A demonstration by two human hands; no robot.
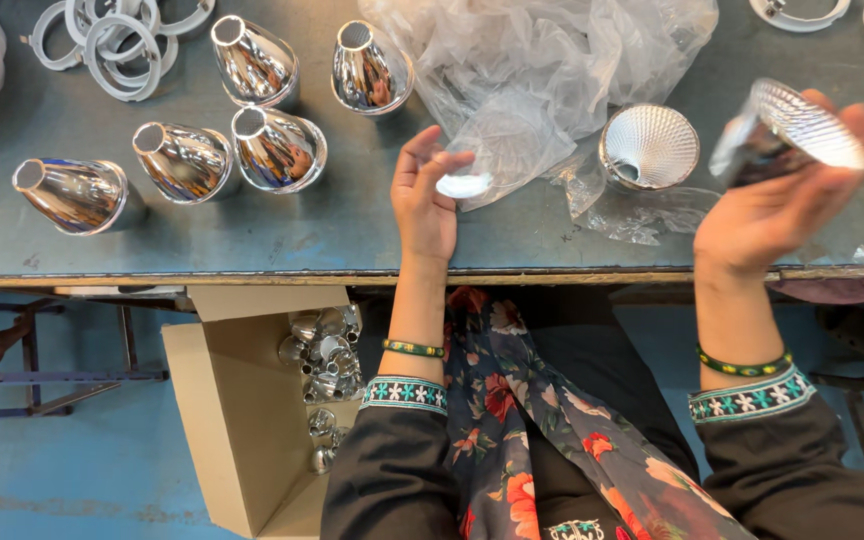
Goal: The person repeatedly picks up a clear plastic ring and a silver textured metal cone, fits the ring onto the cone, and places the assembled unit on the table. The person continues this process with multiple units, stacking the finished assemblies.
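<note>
- A grey worktable (252,235) fills the top half of the view; a person sits at its near edge, dark sleeves with patterned cuffs reaching up onto it.
- A heap of clear plastic wrap (542,60) lies crumpled at the table's top centre, spilling down toward both hands.
- An open cardboard box (242,430) sits below the table edge on the left, partly filled with small shiny metal parts.
- Five chrome cones (277,148) stand narrow end up on the table's left, well apart from the hands.
- White plastic rings (122,40) are piled at the top left; more rings show at the top right corner.
- One ribbed reflector (649,146) rests mouth up on the wrap, between the hands.
- The right hand (772,210) is closed around a second reflector, the held reflector (802,125), raised off the table and tilted, blurred.
- The left hand (427,200) pinches a fold of the wrap, fingers curled on it.
- Judging by this, unwrapping is in hand: the next move seems to need the film pulled clear while the held piece stays steady.
</note>
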